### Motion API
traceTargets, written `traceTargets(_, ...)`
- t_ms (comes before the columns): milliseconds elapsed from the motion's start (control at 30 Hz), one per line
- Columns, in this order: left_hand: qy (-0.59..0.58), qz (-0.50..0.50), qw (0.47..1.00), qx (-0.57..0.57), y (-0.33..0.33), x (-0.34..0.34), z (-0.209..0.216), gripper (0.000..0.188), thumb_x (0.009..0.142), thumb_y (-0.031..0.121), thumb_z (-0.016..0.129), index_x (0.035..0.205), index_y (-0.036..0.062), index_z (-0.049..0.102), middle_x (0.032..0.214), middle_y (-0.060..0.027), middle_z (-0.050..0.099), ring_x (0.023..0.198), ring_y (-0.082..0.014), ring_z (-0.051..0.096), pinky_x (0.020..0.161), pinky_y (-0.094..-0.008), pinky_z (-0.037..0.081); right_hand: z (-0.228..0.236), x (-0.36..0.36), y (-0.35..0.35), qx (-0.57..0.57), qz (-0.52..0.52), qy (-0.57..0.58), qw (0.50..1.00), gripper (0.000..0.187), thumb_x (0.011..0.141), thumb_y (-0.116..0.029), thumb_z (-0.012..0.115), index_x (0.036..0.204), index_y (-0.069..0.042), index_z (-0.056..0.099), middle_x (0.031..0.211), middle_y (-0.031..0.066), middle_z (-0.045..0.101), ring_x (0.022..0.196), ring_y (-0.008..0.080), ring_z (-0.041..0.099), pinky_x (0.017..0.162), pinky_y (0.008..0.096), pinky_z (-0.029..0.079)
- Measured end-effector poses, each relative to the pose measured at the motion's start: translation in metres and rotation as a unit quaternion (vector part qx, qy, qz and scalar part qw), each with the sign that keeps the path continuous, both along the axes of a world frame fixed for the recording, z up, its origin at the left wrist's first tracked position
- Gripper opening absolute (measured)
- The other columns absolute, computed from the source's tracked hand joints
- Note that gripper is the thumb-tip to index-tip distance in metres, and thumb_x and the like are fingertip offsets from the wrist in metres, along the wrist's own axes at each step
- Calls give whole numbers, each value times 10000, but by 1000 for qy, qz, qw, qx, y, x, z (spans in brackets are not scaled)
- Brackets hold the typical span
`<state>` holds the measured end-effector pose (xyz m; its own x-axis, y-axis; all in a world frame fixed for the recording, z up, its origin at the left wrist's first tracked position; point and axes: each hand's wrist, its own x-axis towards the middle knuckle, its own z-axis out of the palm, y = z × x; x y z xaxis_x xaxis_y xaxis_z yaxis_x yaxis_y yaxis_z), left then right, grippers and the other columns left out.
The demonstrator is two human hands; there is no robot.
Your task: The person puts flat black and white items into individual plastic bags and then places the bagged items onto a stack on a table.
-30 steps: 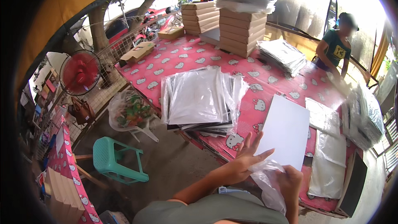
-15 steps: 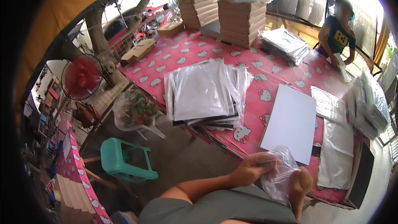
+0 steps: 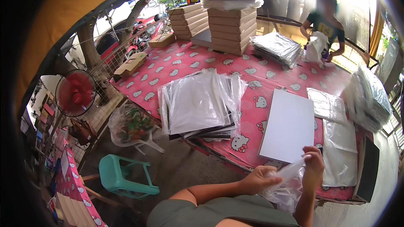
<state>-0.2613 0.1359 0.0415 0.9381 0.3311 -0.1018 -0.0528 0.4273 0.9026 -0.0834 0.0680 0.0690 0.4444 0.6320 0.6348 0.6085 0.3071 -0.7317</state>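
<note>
A clear plastic bag (image 3: 284,193) hangs between my hands at the table's near edge, its upper part drawn taut. My left hand (image 3: 261,180) is closed on one side of it. Higher up, my right hand (image 3: 313,164) grips the other side. Just beyond them a white rectangular board (image 3: 288,126) lies flat on the table. Right of the board rest flat clear plastic bags (image 3: 340,155). To the left is a pile of dark-edged sheets in clear sleeves (image 3: 200,103).
The pink patterned tablecloth (image 3: 248,117) covers the table. Brown packets (image 3: 231,29) are stacked at the back, topped by plastic bags. A person (image 3: 326,29) handles white plastic at the far right. A green stool (image 3: 126,176) and red fan (image 3: 76,92) stand left.
My right hand has risen and moved slightly right, stretching the bag's upper part. The view has shifted a little. The far person now holds up white plastic.
</note>
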Motion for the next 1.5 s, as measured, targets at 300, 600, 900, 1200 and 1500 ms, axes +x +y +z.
traceTargets(300,-242,-191,937,-163,93,-12,-16,159,844,146,547,918,7,567,784,-29,577,718,-107,547,623,-232,451,-1,19,-37,-34,500,311,808,225,702,-56,618,913,19,609,906,181,587,849,271,592,787,340,446)
traceTargets(600,-236,-92,951,-175,80,-14,-12,186,765,109,618,890,-24,581,812,-81,598,759,-149,570,692,-300,456,-29,30,-51,-414,423,153,792,59,778,-58,565,735,-23,586,612,2,538,561,79,509,531,221,423)
traceTargets(900,-267,-281,920,60,78,-3,-34,264,743,172,648,888,-39,584,845,-160,596,767,-187,581,751,-368,463,13,43,-74,-267,250,336,868,234,784,-208,587,854,14,558,719,61,582,669,140,562,593,267,454)
traceTargets(1200,-224,21,949,-221,71,12,-15,353,700,254,706,896,-13,586,794,-120,600,688,-140,564,680,-309,469,-85,48,-84,-297,287,406,815,196,676,-119,683,800,27,640,939,105,609,725,188,590,652,298,468)
traceTargets(1500,-243,-38,903,-353,73,13,-54,486,890,358,402,1182,-30,427,1068,-189,542,980,-279,539,862,-440,418,-119,72,-82,-383,368,358,768,270,724,-110,660,923,43,561,812,47,590,675,102,546,677,246,463)
